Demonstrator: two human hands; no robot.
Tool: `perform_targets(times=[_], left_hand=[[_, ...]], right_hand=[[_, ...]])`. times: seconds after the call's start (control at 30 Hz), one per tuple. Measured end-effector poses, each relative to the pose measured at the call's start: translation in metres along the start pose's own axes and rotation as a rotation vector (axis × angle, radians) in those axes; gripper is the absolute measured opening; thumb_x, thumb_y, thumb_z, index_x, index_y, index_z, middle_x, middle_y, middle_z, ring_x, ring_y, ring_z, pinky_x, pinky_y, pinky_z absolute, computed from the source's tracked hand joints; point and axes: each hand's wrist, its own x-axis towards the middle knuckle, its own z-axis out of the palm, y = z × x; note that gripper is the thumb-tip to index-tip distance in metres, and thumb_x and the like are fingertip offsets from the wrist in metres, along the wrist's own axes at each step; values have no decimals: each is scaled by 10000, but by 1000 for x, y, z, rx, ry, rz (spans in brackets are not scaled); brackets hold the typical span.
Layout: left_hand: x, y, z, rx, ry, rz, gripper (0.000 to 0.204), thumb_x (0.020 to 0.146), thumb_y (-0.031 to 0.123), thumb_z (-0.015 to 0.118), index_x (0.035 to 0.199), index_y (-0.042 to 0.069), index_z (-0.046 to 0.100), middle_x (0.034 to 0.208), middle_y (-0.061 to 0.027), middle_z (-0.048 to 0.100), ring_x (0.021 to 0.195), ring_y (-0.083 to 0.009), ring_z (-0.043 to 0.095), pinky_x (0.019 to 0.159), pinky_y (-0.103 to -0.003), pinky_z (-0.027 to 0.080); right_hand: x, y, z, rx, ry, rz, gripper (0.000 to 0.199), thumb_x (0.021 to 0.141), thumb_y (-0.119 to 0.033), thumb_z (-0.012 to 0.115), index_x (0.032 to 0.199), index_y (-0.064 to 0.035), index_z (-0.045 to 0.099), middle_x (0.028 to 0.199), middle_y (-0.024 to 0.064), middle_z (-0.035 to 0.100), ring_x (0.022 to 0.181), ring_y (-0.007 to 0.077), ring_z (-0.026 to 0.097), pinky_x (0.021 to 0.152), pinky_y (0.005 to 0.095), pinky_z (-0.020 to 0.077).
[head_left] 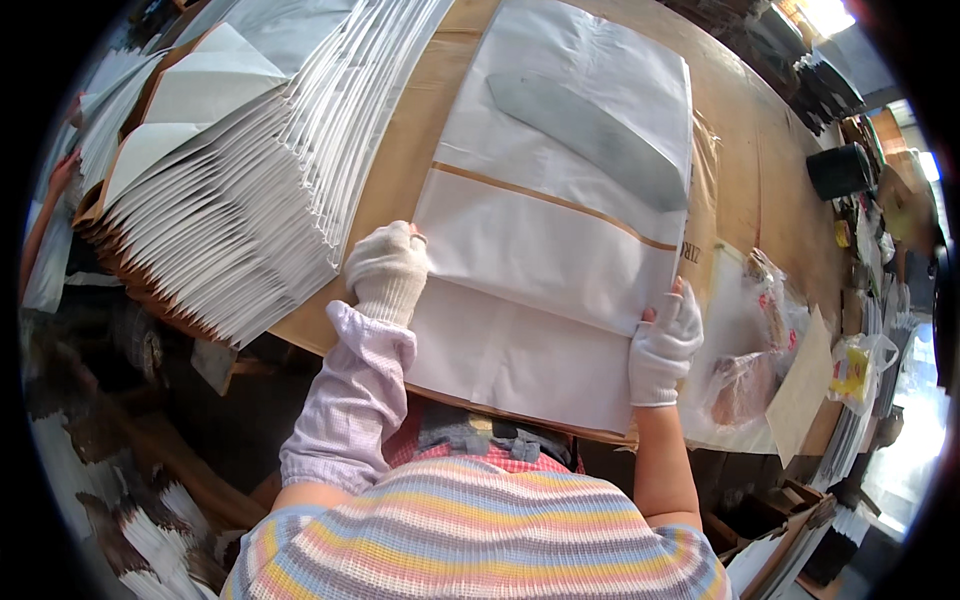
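A large white paper sack lies flat in front of me, with a folded part and a thin brown edge running across it. At its left edge my left hand, in a white glove with bare fingertips, is closed on the paper. My right hand, gloved the same way, grips the right edge of the folded part between thumb and fingers. Farther up the white paper rests a flat grey-green strip with a pointed end, touched by neither hand.
To the left stands a tall fanned pile of folded white paper sacks with brown insides. On the right of the brown-covered table lie a crumpled clear plastic bag and a beige card. A dark cylinder is beyond.
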Motion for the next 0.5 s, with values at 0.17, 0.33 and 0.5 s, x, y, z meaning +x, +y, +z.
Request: perform_targets(times=[0.17,0.33,0.5], left_hand=[[3,2,1,83,-32,26,292,979,363,604,1010,104,737,987,-132,761,912,-336,740,799,-476,589],[28,35,-47,447,-304,11,359,974,392,623,1175,98,667,1253,-142,697,1108,-317,689,897,-484,565],[36,48,-9,-83,-16,1288,730,929,350,636,1575,117,389,1626,-172,367,1534,-353,313,1265,-549,224]], right_hand=[[17,-4,19,172,-29,-419,630,766,-227,790,1319,-45,550,1471,222,507,1410,414,435,1212,569,304],[40,-34,10,309,-187,-455,814,787,-363,779,1464,-18,490,1450,221,513,1400,407,434,1192,541,338],[80,-89,-17,292,-494,-456,746,821,-483,722,1405,-49,554,1414,168,548,1382,341,459,1201,466,321]])
